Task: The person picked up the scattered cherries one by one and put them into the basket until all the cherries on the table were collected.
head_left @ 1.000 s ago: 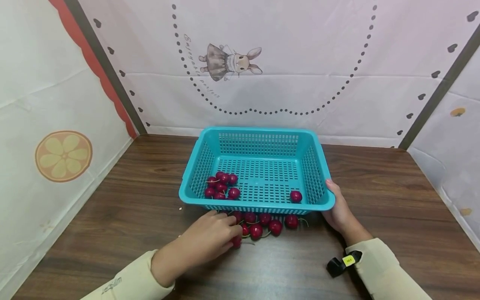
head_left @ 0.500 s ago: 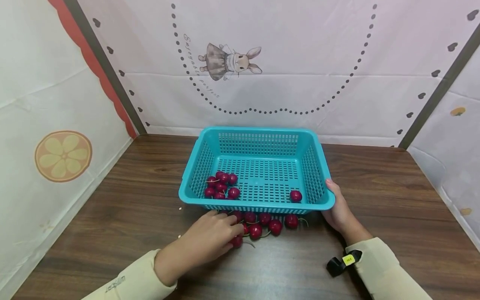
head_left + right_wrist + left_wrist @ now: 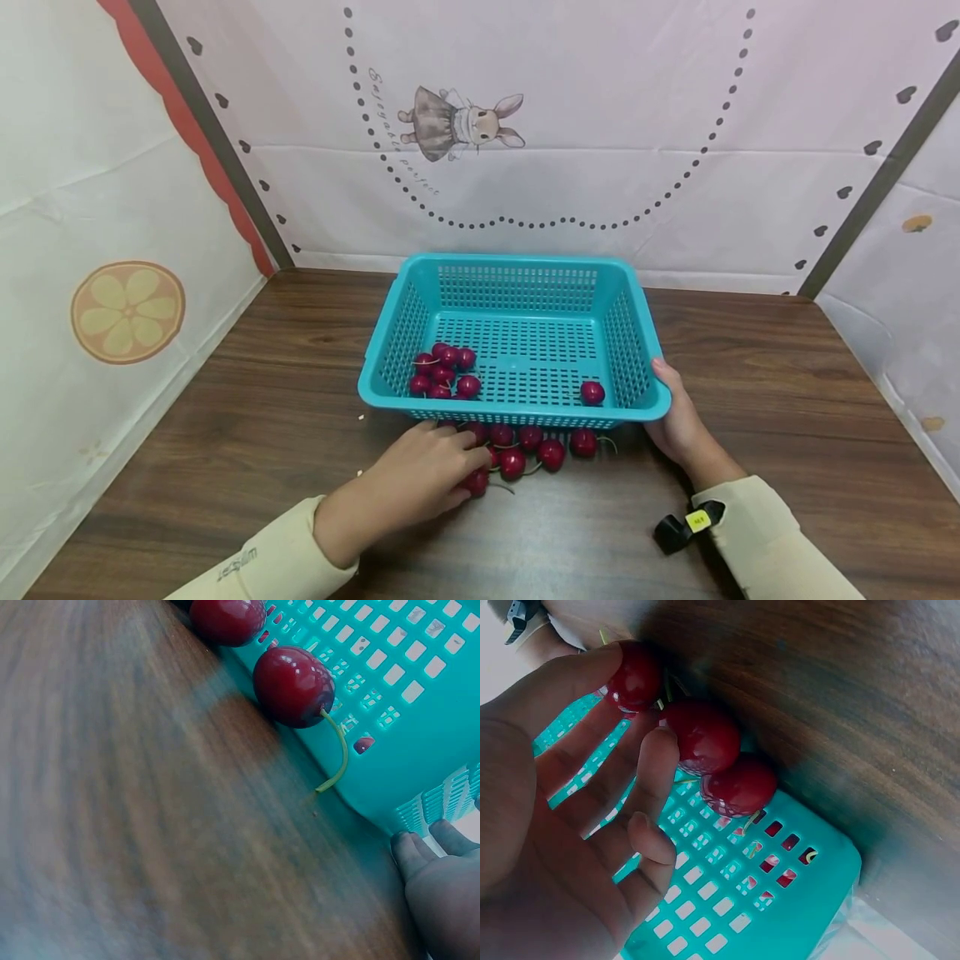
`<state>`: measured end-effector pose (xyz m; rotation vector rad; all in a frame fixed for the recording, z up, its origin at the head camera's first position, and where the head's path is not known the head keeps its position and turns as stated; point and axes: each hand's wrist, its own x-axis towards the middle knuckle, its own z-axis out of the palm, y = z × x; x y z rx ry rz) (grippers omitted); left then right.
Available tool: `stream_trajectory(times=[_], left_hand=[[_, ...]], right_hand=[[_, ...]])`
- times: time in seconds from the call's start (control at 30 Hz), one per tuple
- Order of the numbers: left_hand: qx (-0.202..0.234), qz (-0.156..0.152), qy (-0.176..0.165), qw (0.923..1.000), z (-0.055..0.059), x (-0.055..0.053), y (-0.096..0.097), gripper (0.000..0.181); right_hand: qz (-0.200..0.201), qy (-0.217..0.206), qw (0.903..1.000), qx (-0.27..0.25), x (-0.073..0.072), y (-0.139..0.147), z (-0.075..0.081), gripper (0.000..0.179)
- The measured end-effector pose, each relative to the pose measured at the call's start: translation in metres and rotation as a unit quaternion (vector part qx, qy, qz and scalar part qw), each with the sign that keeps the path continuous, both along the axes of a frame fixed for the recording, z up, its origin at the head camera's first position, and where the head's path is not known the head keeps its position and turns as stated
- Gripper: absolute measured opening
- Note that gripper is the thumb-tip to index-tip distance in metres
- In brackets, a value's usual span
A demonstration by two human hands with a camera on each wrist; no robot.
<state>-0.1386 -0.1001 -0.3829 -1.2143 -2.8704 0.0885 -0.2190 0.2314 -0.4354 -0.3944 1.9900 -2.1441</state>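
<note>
A turquoise plastic basket (image 3: 517, 414) holds a cluster of cherries (image 3: 442, 375) at its left and a single cherry (image 3: 592, 392) at its right. More red cherries with green stems (image 3: 551, 455) lie on the table along its front wall. My left hand (image 3: 420, 471) is among them at the left end; its thumb and fingers pinch one cherry (image 3: 634, 679), and its curled lower fingers lie beside two others (image 3: 701, 739). At the basket's right front corner, my right hand (image 3: 678, 421) grips the rim, thumb on top and fingers against the outer side (image 3: 442, 862).
The dark wooden table (image 3: 247, 433) is bounded by a printed cloth wall (image 3: 600, 108) close behind the basket, with cloth at both sides. A black wrist camera (image 3: 675, 532) hangs at the right sleeve. Small pale crumbs dot the table left of the basket.
My left hand and sleeve have shifted slightly to the right, and the cherry at its thumb has moved a little with it. The basket and my right hand stay in place.
</note>
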Motion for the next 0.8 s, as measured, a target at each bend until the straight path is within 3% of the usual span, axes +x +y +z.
stream_trajectory(times=[0.43,0.6,0.8], left_hand=[[0.012,-0.014,0.013,0.9997,0.002,0.000,0.000,0.035],[0.027,-0.014,-0.010,0.9995,0.008,0.000,0.003,0.037],[0.059,-0.008,-0.053,0.9968,0.023,0.002,0.007,0.037]], right_hand=[[-0.003,-0.006,1.0000,0.002,0.000,0.000,0.001,0.071],[-0.003,-0.009,0.9999,-0.007,0.001,-0.001,0.000,0.071],[-0.005,-0.010,0.9999,-0.009,0.001,-0.002,0.000,0.071]])
